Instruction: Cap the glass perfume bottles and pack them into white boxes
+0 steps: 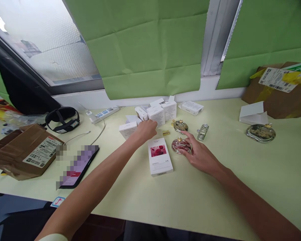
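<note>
- Glass pink bottle [182,146] is touched by the right hand [199,154], fingers loosely spread; still unboxed.
- White small boxes [153,115] are reached by the left hand [146,129]; grip cannot be told.
- Rose box [160,156] lies flat between; other bottles [180,126] stand loose.

White boxes, green paper, pale yellow-green table

By our left fingers [150,126] we see plain white boxes [156,115]; under our right fingers [188,147] a clear bottle [181,145] tinted pink with a gold cap; between them a white box with a red rose print [160,156].

Packing desk: parcels [25,150], perfume boxes [155,113]
</note>
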`<state>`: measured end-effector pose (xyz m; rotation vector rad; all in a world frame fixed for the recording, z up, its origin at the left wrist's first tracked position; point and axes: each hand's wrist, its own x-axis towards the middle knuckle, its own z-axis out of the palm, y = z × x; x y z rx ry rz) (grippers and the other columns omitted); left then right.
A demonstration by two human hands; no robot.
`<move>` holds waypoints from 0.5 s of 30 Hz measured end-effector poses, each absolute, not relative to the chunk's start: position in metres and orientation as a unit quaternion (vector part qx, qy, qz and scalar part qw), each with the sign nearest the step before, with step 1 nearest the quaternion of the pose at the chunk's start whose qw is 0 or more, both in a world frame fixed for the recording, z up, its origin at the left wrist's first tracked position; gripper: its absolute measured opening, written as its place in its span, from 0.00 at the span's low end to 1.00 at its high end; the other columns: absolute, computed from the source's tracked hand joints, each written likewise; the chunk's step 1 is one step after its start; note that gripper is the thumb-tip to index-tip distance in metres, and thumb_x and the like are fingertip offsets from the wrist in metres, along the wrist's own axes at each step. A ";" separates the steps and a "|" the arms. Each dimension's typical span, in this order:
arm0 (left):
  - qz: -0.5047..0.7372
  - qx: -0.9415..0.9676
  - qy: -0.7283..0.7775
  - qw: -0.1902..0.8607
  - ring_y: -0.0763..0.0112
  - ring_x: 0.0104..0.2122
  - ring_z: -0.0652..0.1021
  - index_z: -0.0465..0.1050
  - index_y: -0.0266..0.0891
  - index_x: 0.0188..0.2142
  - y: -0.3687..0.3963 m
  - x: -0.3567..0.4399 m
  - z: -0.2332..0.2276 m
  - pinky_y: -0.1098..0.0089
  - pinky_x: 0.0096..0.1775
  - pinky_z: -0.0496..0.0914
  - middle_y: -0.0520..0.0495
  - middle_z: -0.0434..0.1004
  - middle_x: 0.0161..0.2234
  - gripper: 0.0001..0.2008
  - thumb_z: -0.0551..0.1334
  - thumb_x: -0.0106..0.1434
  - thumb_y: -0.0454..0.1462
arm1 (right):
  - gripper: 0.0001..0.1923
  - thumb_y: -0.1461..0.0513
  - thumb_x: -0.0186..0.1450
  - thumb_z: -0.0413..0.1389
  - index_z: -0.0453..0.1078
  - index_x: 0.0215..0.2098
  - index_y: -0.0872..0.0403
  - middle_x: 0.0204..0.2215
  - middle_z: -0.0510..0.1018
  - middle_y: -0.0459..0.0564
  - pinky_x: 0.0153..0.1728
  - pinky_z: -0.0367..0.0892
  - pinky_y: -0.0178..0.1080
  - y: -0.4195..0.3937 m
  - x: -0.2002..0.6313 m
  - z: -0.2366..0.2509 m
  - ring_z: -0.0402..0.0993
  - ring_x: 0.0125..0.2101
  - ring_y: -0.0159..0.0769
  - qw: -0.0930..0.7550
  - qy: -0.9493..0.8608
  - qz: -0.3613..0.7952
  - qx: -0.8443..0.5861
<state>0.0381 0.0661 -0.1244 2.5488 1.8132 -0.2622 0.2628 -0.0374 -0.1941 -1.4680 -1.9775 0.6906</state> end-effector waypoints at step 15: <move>0.243 0.836 0.309 0.383 0.73 0.41 0.77 0.73 0.39 0.42 0.041 0.054 -0.114 0.70 0.42 0.70 0.48 0.78 0.40 0.10 0.64 0.64 0.40 | 0.32 0.52 0.69 0.50 0.46 0.69 0.41 0.52 0.76 0.51 0.38 0.69 0.42 -0.032 0.266 -0.201 0.77 0.33 0.36 0.275 -0.738 0.296 -0.541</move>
